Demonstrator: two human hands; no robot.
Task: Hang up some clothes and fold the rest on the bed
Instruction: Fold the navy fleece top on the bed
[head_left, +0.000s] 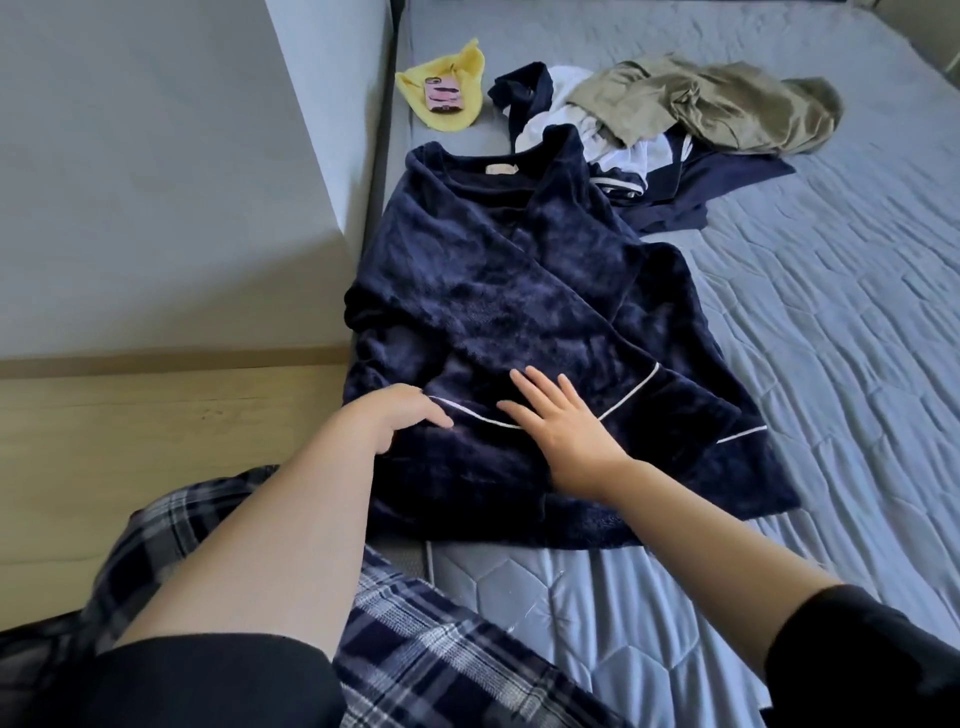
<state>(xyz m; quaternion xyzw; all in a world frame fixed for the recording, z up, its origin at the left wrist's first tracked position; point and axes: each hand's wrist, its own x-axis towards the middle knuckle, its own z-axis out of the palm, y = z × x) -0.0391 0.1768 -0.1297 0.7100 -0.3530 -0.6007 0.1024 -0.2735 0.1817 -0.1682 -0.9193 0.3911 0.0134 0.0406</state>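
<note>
A dark navy fleece top (498, 291) with white piping lies flat on the grey-blue bed (831, 322), collar toward the far end, both sleeves folded in across the body. My left hand (400, 415) rests on its lower left part with the fingers loosely bent. My right hand (561, 421) lies flat on the folded sleeve cuff, fingers straight and spread. A heap of other clothes sits beyond the top: an olive garment (727, 104), white cloth (587, 130) and navy pieces (691, 187).
A yellow cloth (447, 78) with a pink phone (442, 93) on it lies at the bed's far left corner. A grey wall and a pale wooden ledge (156, 431) run along the left. My plaid trousers (415, 649) fill the lower foreground.
</note>
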